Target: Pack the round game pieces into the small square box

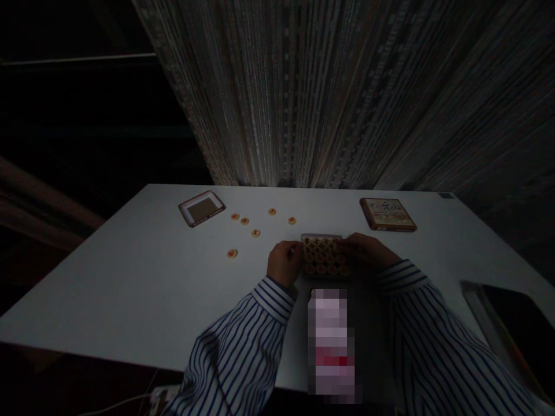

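A small tray of round wooden game pieces (323,256) sits on the white table (130,289) in front of me. My left hand (284,263) is curled against the tray's left side, fingers closed at its edge. My right hand (366,251) rests on the tray's right side, fingers bent over it. Several loose round pieces (255,233) with red marks lie scattered on the table to the left of the tray, apart from both hands. The scene is very dim, so fine detail of the fingers is hard to see.
An open box half (202,208) lies at the back left of the table, and a printed box lid (387,214) at the back right. A dark flat object (511,323) rests at the table's right edge. A striped curtain (347,92) hangs behind.
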Motion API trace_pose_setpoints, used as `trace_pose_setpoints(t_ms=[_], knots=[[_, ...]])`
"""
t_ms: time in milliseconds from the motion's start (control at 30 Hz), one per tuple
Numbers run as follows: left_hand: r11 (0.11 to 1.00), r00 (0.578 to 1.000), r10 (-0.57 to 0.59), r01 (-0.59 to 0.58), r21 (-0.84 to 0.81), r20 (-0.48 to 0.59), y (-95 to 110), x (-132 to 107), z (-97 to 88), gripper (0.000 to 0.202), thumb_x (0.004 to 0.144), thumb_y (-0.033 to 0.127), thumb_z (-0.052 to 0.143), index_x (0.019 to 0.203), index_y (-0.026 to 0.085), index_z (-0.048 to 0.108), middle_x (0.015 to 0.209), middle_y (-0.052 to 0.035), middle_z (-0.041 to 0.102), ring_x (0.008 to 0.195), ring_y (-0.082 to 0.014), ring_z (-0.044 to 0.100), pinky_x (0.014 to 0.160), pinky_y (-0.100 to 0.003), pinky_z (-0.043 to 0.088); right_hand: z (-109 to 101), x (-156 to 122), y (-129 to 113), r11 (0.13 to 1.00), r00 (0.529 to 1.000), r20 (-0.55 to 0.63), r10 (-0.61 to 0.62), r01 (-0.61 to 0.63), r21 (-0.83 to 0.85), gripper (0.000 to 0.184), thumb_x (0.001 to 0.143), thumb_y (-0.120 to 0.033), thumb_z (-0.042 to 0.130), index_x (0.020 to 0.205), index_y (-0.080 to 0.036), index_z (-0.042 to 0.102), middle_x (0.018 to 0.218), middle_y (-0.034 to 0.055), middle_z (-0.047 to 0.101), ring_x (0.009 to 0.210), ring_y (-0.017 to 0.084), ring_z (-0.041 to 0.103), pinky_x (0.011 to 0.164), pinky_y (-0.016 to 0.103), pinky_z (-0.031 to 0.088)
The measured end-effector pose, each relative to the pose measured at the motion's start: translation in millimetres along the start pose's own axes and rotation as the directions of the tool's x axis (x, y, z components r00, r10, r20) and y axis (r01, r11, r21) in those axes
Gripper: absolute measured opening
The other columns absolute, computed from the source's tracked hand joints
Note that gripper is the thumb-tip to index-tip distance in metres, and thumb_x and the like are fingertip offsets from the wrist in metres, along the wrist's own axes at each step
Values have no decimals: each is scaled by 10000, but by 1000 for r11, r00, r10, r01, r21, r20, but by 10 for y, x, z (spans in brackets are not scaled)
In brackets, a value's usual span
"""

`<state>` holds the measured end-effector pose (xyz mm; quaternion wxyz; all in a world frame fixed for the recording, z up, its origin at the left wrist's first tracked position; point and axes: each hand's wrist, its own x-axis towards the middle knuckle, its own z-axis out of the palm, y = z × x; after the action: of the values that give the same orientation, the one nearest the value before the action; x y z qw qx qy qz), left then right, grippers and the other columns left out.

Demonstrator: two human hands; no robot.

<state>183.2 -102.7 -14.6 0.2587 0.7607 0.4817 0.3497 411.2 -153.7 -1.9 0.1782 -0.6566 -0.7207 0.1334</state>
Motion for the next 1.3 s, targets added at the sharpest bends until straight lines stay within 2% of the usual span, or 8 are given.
trace_pose_setpoints(t_ms=[467, 933, 1300], knots=[[1000, 1000, 2, -2, -10, -1, -6, -2, -4, 182, 791, 211, 517, 820, 156, 688, 782, -51, 680, 701, -138, 589, 670, -256, 453, 0, -16, 44, 1000, 1000, -1, -25, 25, -14, 257, 785, -305, 519, 935, -172, 681, 821, 96, 639, 755, 196, 609, 685, 320, 495], [1000, 1000, 10, -10, -9, -11, -13, -11, 2, 182, 793, 222, 515, 805, 166, 688, 766, -46, 681, 685, -137, 588, 665, -262, 460, 5, -23, 52, 998, 1000, -3, -31, 30, -52, 236, 778, -275, 520, 934, -206, 683, 835, 81, 647, 763, 190, 609, 690, 315, 495], [1000, 1000, 16, -16, 3, -1, -11, -6, -11, 187, 796, 218, 513, 822, 155, 687, 768, -56, 679, 691, -147, 593, 656, -266, 464, -20, -19, 25, 999, 1000, 10, -21, 22, -40, 246, 783, -309, 521, 932, -201, 684, 814, 83, 645, 731, 187, 605, 664, 314, 494]])
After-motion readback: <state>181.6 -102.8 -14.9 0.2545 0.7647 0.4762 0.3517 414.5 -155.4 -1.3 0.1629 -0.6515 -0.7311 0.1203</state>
